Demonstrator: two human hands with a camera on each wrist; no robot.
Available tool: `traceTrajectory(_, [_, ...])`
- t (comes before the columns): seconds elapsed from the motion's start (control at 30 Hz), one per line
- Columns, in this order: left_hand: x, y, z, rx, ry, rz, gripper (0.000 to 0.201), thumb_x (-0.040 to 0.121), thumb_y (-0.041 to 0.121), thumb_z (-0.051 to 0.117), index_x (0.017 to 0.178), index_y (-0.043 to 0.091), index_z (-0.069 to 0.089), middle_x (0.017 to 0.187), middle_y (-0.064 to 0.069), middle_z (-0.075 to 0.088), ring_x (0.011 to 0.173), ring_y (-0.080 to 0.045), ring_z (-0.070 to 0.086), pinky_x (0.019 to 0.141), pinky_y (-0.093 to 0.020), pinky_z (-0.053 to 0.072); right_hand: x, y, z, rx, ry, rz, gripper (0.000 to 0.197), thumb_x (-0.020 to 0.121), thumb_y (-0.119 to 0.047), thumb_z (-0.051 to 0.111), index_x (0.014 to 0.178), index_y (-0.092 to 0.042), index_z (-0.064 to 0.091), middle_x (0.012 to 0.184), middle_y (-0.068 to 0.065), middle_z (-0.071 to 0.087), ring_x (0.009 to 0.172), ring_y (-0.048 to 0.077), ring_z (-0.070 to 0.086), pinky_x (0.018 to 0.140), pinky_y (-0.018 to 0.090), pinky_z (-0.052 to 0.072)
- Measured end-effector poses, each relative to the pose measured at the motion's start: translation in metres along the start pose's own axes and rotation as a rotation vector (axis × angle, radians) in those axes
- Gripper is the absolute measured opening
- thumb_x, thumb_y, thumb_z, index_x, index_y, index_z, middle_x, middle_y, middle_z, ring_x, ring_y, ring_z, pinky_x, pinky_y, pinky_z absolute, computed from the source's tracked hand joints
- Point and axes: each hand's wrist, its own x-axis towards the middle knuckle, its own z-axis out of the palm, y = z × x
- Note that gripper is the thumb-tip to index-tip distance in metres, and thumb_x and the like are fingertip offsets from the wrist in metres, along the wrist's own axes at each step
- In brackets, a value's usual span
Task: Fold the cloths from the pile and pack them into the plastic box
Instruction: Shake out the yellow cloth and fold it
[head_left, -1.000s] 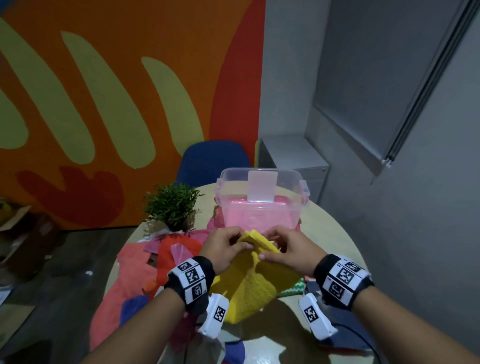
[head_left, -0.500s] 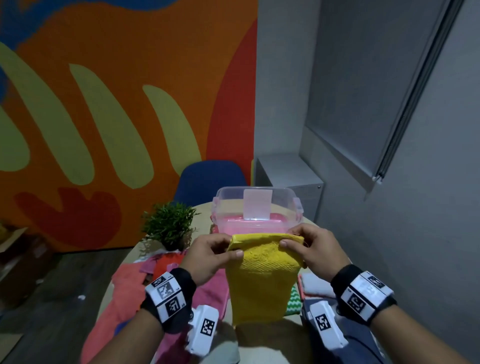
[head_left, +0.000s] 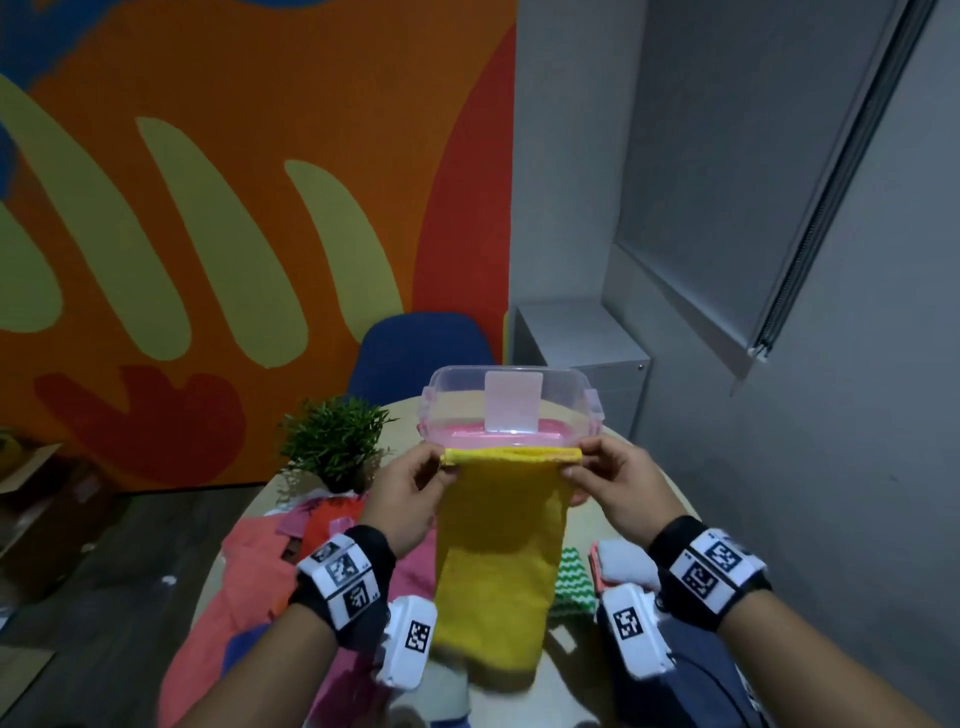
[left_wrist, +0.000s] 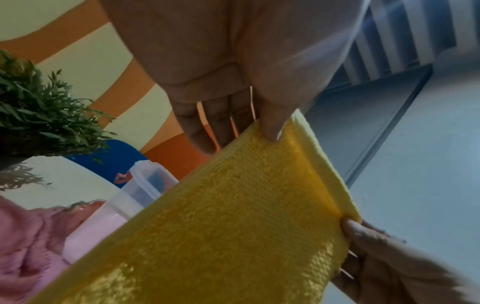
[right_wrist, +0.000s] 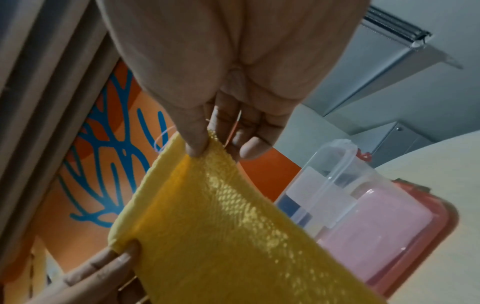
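So the big change: a second ago the yellow cloth was a bunched lump low over the table, and now I've got it lifted and hanging flat as a doubled strip, top edge pulled straight. My read is the first fold is made and it needs one more fold before it fits the box.

The pile of cloths, pinks and oranges, sprawls at about 8 o'clock from my hands, still plenty left by the look of it. The plastic box sits at 12 o'clock, right behind the cloth's top edge, with something pink already inside. A small potted plant is at 10 o'clock.

Left hand pinches the top left corner, thumb on my side and fingers behind. Right hand does the same on the top right corner. The hands are apart, with the cloth's top edge stretched between them and the rest dangling down toward 6 o'clock, between my wrists. From the wrist cams both layers look caught in each pinch, though the bottom hem is out of view, so I can't tell if the edges line up.
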Motion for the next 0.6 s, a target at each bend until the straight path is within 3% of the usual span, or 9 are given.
traceTrajectory(0.07, [0.002, 0.009, -0.006, -0.025, 0.022, 0.019, 0.018, 0.094, 0.003, 0.060, 0.093, 0.020, 0.068, 0.091, 0.017, 0.070, 0.090, -0.002, 0.064, 0.083, -0.023, 0.053, -0.001, -0.008, -0.002, 0.022, 0.002, -0.047, 0.013, 0.088, -0.001, 0.069, 0.094, -0.011, 0.067, 0.084, 0.003, 0.072, 0.078, 0.023, 0.070, 0.071, 0.040, 0.059])
traceTrajectory(0.17, [-0.007, 0.008, -0.008, -0.088, -0.028, 0.040, 0.014, 0.090, -0.005, 0.063, 0.091, 0.008, 0.068, 0.082, 0.015, 0.068, 0.080, 0.000, 0.063, 0.075, -0.014, 0.050, -0.010, -0.010, -0.001, 0.070, -0.043, -0.059, 0.014, 0.088, 0.004, 0.066, 0.093, -0.008, 0.062, 0.079, -0.003, 0.068, 0.078, 0.018, 0.066, 0.073, 0.035, 0.059])
traceTrajectory(0.23, [-0.022, -0.003, -0.002, -0.123, -0.092, -0.018, 0.013, 0.086, -0.012, 0.063, 0.091, 0.000, 0.065, 0.074, 0.013, 0.066, 0.072, 0.000, 0.060, 0.068, -0.014, 0.048, -0.023, 0.003, 0.002, 0.075, -0.101, -0.011, 0.018, 0.089, 0.007, 0.063, 0.093, -0.010, 0.058, 0.073, -0.006, 0.062, 0.073, 0.011, 0.060, 0.070, 0.027, 0.052])
traceTrajectory(0.3, [-0.045, -0.030, 0.012, -0.131, -0.154, -0.123, 0.018, 0.084, -0.013, 0.065, 0.089, 0.004, 0.063, 0.074, 0.010, 0.064, 0.072, -0.002, 0.059, 0.068, -0.014, 0.046, -0.044, 0.034, 0.008, 0.014, -0.197, 0.084, 0.020, 0.091, 0.001, 0.064, 0.094, -0.017, 0.056, 0.068, -0.004, 0.055, 0.068, 0.013, 0.051, 0.066, 0.027, 0.042])
traceTrajectory(0.4, [-0.095, -0.083, 0.037, -0.075, -0.303, -0.314, 0.020, 0.082, 0.005, 0.074, 0.087, 0.022, 0.064, 0.077, 0.006, 0.063, 0.076, -0.010, 0.059, 0.070, -0.020, 0.046, -0.084, 0.088, 0.019, -0.174, -0.378, 0.244, 0.019, 0.090, -0.020, 0.064, 0.091, -0.035, 0.053, 0.067, -0.010, 0.055, 0.066, 0.012, 0.049, 0.065, 0.031, 0.040])
traceTrajectory(0.5, [-0.144, -0.121, 0.060, 0.011, -0.468, -0.476, 0.014, 0.079, 0.022, 0.072, 0.087, 0.027, 0.062, 0.073, 0.006, 0.063, 0.067, -0.012, 0.057, 0.068, -0.030, 0.045, -0.122, 0.123, 0.027, -0.340, -0.588, 0.366, 0.013, 0.093, -0.029, 0.061, 0.091, -0.037, 0.051, 0.068, -0.012, 0.054, 0.064, 0.002, 0.048, 0.066, 0.025, 0.042])
traceTrajectory(0.6, [-0.178, -0.137, 0.075, 0.256, -0.624, -0.479, 0.014, 0.086, 0.033, 0.068, 0.094, 0.031, 0.057, 0.079, 0.012, 0.059, 0.069, 0.002, 0.052, 0.072, -0.019, 0.045, -0.151, 0.137, 0.031, -0.370, -0.726, 0.448, 0.009, 0.091, -0.035, 0.060, 0.095, -0.033, 0.052, 0.073, -0.009, 0.057, 0.066, 0.001, 0.050, 0.067, 0.021, 0.042])
